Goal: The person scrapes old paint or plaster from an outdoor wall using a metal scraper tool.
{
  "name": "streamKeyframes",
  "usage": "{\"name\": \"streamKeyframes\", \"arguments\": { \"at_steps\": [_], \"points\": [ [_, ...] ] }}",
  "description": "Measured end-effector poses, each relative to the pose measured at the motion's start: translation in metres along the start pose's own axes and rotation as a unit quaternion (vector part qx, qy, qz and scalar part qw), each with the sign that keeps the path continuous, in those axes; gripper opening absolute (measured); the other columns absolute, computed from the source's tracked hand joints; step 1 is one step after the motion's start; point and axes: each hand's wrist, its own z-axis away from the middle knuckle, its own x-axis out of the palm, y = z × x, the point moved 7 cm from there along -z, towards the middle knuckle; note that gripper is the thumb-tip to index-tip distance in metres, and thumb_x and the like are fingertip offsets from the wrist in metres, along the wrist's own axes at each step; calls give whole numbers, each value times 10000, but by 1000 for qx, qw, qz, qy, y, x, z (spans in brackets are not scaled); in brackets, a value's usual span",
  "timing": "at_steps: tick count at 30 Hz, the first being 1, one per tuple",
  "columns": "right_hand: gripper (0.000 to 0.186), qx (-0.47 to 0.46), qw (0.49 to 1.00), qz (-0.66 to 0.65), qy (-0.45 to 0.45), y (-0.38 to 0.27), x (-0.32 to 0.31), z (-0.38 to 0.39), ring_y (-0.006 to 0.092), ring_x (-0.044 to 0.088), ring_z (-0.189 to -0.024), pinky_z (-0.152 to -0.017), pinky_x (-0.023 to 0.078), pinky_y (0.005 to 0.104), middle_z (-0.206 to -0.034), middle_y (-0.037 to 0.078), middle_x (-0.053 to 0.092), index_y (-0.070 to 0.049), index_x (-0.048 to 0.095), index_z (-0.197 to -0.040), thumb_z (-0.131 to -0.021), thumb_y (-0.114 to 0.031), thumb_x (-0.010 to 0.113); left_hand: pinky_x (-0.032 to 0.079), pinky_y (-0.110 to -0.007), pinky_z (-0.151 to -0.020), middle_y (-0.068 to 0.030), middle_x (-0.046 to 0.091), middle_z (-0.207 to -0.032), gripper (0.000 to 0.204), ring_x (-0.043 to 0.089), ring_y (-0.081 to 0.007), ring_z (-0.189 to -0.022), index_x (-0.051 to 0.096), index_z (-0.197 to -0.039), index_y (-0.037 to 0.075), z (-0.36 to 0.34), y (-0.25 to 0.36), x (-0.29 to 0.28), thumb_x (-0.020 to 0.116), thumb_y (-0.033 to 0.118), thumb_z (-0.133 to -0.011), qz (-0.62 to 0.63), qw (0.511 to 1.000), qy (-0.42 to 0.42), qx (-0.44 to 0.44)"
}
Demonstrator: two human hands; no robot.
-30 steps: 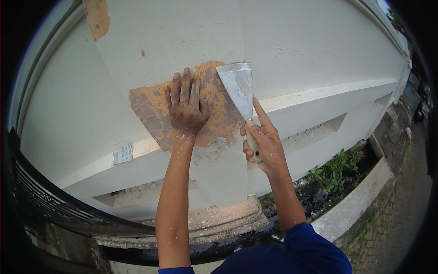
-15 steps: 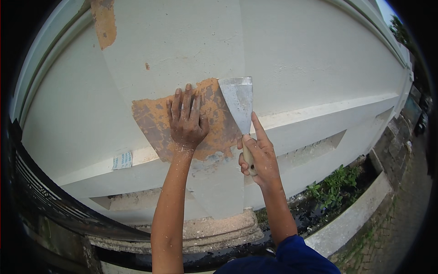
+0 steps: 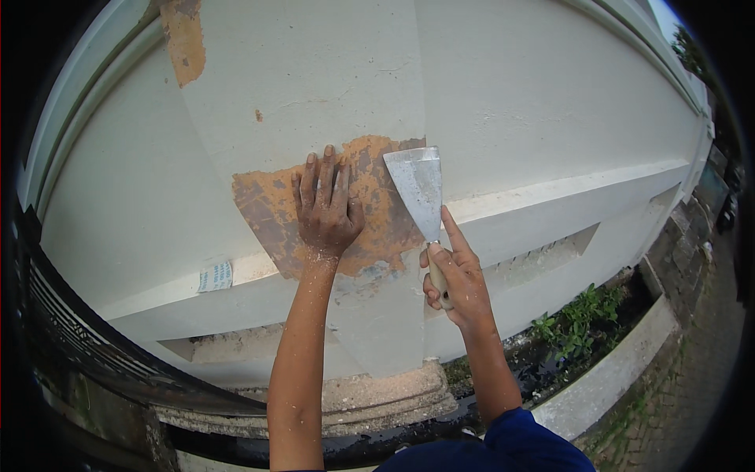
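Note:
My right hand (image 3: pixel 458 285) is wrapped round the pale handle of a wide scraper (image 3: pixel 418 185), its index finger stretched up along the metal. The blade points upward over the right edge of a bare orange and grey patch (image 3: pixel 376 200) in the pale wall paint. Whether the blade edge touches the wall I cannot tell. My left hand (image 3: pixel 329 212) lies flat on the patch, fingers stretched out and pointing up, with pale specks on the wrist and forearm.
A ledge (image 3: pixel 543 197) runs across the wall below the patch, with a folded printed sheet (image 3: pixel 215 277) on its left part. Another peeled patch (image 3: pixel 184 43) is at upper left. A dark railing (image 3: pixel 102 338) stands at left; green plants (image 3: pixel 582 318) grow in a ditch at lower right.
The scraper and my right hand have moved slightly down and right, uncovering more of the patch's upper right corner. My left hand stays flat on the patch.

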Motion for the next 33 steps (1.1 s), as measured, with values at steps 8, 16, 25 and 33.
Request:
{"name": "streamKeyframes", "arguments": {
  "at_steps": [8,16,25,33],
  "points": [
    [588,-14,1000,7,-2,-10,6,-5,54,456,-425,-297,343,189,-753,50,526,-153,175,-1463,-950,-149,462,175,-464,-1120,-101,465,-1367,420,318,-295,-1333,604,-1146,29,-4,3,-3,477,110,-755,24,1000,11,10],
    [582,-27,999,25,12,-15,16,-8,51,457,-433,-302,338,185,-754,46,528,-131,179,-1461,-947,-149,451,181,-461,-1117,-99,470,-1364,403,314,-291,-1336,610,-1137,28,-4,7,-2,483,115,-764,30,999,13,8],
    [611,178,978,106,34,94,-118,97,71,457,-439,-345,354,222,-723,17,530,-177,223,-1457,-921,-142,514,166,-461,-1117,-138,410,-1402,454,293,-305,-1344,568,-1191,21,0,-5,0,495,178,-771,14,1000,2,12],
    [641,369,855,127,343,164,-277,375,122,441,-407,-319,337,254,-695,58,499,-182,258,-1443,-862,-79,507,84,-571,-1095,-226,146,-1492,852,102,-364,-1394,271,-1413,14,-21,27,13,558,497,-772,-69,985,0,-156]
  ]
}}
